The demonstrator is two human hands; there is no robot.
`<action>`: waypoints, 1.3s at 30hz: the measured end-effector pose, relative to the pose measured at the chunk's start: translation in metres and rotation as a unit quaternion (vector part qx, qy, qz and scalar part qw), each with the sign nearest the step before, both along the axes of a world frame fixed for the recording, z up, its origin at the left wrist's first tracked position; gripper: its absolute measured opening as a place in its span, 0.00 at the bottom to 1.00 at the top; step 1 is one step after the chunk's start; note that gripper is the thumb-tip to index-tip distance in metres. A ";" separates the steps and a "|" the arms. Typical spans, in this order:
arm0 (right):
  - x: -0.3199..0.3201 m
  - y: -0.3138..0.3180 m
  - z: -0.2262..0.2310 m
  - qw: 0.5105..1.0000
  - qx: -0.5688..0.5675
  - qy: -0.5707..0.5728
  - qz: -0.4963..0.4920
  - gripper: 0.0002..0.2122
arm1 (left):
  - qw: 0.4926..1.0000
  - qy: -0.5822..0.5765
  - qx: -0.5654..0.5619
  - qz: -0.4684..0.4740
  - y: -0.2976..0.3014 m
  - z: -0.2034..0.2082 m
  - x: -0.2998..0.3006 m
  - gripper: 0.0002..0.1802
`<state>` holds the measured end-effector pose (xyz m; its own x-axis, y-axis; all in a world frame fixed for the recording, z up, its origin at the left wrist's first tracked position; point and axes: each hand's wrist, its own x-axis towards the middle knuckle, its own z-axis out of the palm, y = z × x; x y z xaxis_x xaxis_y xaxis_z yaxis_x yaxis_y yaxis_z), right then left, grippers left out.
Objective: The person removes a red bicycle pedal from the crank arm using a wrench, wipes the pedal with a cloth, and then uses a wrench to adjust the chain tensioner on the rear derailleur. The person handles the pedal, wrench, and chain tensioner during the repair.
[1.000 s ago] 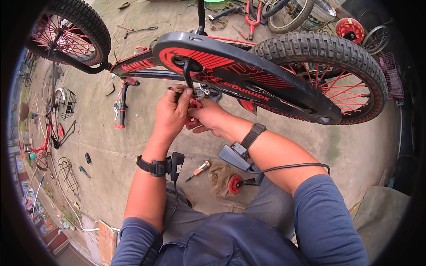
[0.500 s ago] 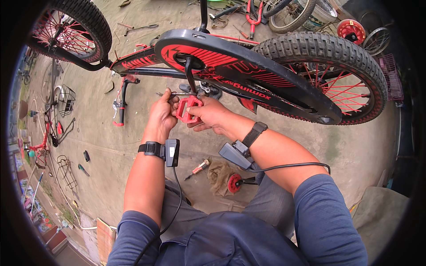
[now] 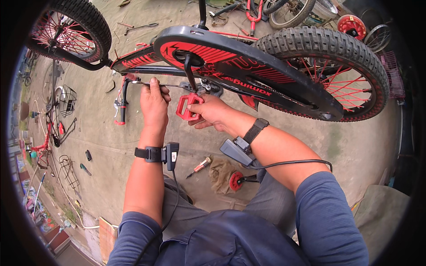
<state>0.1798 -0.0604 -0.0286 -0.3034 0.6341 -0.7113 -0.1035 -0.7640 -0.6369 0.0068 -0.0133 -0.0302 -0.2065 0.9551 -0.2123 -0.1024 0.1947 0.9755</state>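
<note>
A bicycle with a black and red chain guard [image 3: 248, 73] lies before me. From its middle a black crank arm [image 3: 190, 73] comes down to a red pedal [image 3: 181, 109]. My right hand [image 3: 214, 112] grips that pedal from its right side, thumb across the frame. On the left, my left hand [image 3: 153, 98] is closed round a slim metal wrench [image 3: 172, 85], thumb laid along it. The wrench reaches right toward the joint of crank and pedal; whether its jaw sits on the pedal axle cannot be made out.
Near my knees are a screwdriver [image 3: 200, 166], a brown cloth [image 3: 223, 176] and a small red wheel [image 3: 235, 181]. The bicycle's knobby tyre [image 3: 328, 42] stands at right. A handlebar [image 3: 122, 103] lies at left, beyond it a wire basket [image 3: 67, 98]. Loose parts lie at the back.
My left hand has moved left and slightly up from beside the pedal, the wrench now showing more of its length. My right hand stays on the pedal.
</note>
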 end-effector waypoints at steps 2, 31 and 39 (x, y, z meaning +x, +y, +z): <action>0.001 0.000 0.001 1.000 0.009 -0.001 0.019 0.14 | 0.992 0.082 0.078 -0.046 -0.006 0.009 0.009 0.14; 0.000 -0.002 0.001 1.000 0.012 0.003 -0.005 0.13 | 0.924 -0.264 -0.274 0.037 0.001 -0.044 -0.002 0.16; -0.001 -0.002 -0.001 1.000 0.008 0.001 -0.013 0.13 | 0.995 -0.058 -0.082 0.012 -0.001 -0.007 -0.003 0.15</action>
<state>0.1791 -0.0625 -0.0299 -0.2893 0.6522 -0.7007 -0.1242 -0.7514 -0.6481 0.0042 -0.0142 -0.0369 -0.1944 0.9006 -0.3888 -0.2193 0.3464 0.9121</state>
